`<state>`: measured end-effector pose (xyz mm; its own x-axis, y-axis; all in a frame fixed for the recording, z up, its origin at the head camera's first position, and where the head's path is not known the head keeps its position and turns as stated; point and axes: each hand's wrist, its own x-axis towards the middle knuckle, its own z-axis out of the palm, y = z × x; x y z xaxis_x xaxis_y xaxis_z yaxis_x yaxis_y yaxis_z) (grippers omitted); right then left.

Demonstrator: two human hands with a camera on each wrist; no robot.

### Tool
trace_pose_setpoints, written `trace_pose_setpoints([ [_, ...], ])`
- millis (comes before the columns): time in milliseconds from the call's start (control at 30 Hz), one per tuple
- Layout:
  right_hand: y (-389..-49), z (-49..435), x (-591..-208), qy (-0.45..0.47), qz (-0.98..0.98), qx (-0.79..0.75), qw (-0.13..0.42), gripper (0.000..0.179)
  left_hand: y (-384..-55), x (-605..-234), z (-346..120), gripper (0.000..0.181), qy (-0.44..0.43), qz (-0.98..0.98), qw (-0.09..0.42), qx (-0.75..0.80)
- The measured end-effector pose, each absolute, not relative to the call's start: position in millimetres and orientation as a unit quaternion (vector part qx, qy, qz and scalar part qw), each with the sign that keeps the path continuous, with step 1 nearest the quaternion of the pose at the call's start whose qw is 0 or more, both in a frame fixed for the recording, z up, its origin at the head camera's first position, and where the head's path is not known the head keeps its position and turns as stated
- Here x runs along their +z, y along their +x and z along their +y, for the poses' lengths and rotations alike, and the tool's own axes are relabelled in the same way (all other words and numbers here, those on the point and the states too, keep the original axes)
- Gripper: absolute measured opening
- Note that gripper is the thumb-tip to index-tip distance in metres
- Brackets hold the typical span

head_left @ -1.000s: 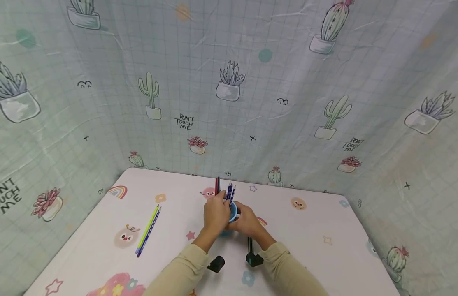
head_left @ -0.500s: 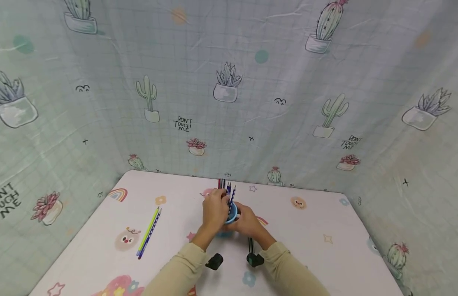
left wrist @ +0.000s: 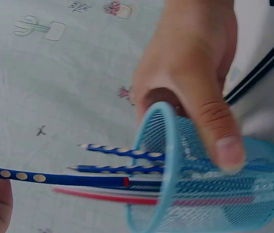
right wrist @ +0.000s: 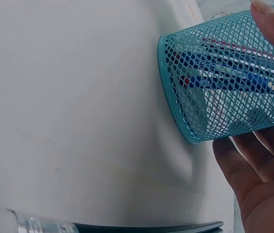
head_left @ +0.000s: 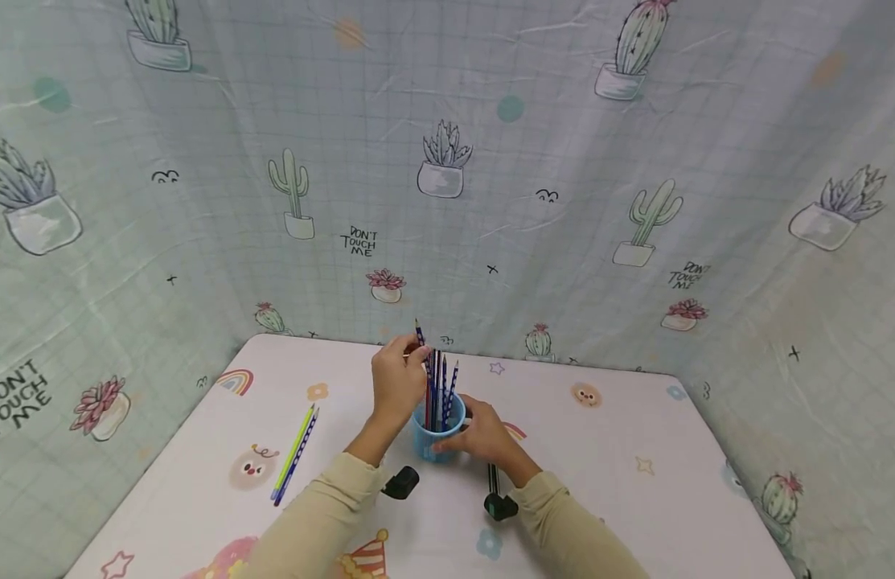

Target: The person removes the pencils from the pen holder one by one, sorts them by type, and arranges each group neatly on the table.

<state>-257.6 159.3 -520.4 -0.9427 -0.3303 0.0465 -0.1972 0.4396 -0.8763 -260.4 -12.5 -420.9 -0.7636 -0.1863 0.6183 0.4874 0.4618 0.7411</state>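
Note:
My left hand (head_left: 400, 382) pinches a blue dotted pencil (left wrist: 78, 180) near its upper part, point up. The pencil's red-tipped lower end overlaps the mouth of a light blue mesh pencil cup (head_left: 429, 444) in the left wrist view. Several pencils stand in the cup, among them blue dotted pencils (left wrist: 122, 151) and a red pencil (left wrist: 103, 195). My right hand (head_left: 485, 434) grips the cup from its right side, thumb (left wrist: 227, 150) across the mesh and fingers (right wrist: 246, 165) round the other side. The cup stands upright on the table.
A yellow-green pencil (head_left: 291, 454) and a blue dotted pencil (head_left: 299, 452) lie side by side on the left of the table (head_left: 577, 466). Dark striped pencils (head_left: 494, 479) lie by my right wrist. A patterned cloth (head_left: 447, 241) hangs behind the table.
My left hand has risen from the cup's rim and moved left, with a blue dotted pencil now showing in its fingers. The cup is less covered. My right hand stays on it.

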Motion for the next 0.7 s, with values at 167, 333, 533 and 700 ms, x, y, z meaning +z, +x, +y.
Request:
trace_pose_setpoints([
  [167,-257,159,-520,-0.150,0.849,-0.504,0.063,0.086,-260,-399,-25,0.008,-0.102,-0.785,0.320,-0.521],
  [333,-257,159,-520,-0.148,0.853,-0.497,0.065,0.086,-260,-384,-37,0.009,-0.103,-0.795,0.297,-0.518],
  [533,-259,159,-518,-0.136,0.856,-0.494,0.075,0.089,-257,-368,-56,0.013,-0.099,-0.812,0.256,-0.516],
  [700,-259,160,-518,-0.134,0.857,-0.491,0.079,0.089,-258,-359,-74,0.015,-0.094,-0.833,0.215,-0.501],
])
